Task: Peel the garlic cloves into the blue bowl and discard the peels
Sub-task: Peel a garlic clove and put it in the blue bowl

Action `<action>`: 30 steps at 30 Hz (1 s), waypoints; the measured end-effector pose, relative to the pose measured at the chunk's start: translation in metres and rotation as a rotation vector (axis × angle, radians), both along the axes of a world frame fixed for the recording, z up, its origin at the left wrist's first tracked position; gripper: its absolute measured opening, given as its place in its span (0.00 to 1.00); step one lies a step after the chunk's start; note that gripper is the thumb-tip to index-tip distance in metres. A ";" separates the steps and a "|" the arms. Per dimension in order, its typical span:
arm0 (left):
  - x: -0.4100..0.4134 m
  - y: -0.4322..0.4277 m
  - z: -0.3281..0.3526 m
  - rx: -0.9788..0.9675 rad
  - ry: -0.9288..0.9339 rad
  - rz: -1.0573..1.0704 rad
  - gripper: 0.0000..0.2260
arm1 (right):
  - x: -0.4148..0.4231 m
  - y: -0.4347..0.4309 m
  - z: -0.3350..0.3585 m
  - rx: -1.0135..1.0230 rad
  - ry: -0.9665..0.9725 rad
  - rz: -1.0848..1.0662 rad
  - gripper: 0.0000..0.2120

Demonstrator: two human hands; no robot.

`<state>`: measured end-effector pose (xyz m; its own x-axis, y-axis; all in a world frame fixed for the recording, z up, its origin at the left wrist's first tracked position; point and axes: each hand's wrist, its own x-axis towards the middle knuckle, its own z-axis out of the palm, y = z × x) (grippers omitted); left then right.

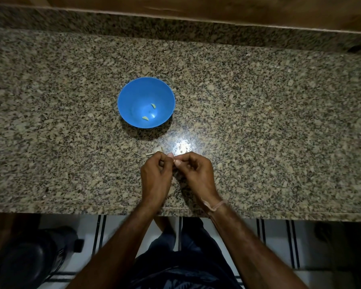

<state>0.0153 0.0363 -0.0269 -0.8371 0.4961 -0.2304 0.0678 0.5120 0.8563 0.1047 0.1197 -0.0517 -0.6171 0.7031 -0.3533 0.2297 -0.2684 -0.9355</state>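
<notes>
Bowl (124, 94) on counter (269, 105), left of centre, cloves (153, 105) in its bottom, garlic scraps (157, 150) on counter before bowl, just behind hands, left hand (155, 174) and right hand (198, 172) meeting near front edge, garlic piece (176, 162) pinched between them.

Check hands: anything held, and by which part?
Left hand and right hand pinch a small garlic clove between fingertips; which part is hidden.

a speckled granite surface (258, 122), brown, grey and black, runs the full width, with a raised back strip (175, 25) of the same stone. a blue bowl (133, 94) stands near its middle. nearer the front edge, pale garlic scraps (157, 150) lie just beside a bright glare (182, 146).
</notes>
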 end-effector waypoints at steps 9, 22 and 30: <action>-0.001 -0.003 -0.003 0.043 -0.135 0.015 0.18 | 0.000 -0.001 0.003 0.085 -0.036 -0.028 0.05; 0.008 0.006 0.001 0.026 -0.106 -0.035 0.11 | -0.009 -0.005 0.004 -0.421 0.063 -0.209 0.09; 0.003 0.001 -0.002 0.105 -0.098 -0.042 0.09 | -0.007 0.000 0.002 -0.408 0.034 -0.194 0.11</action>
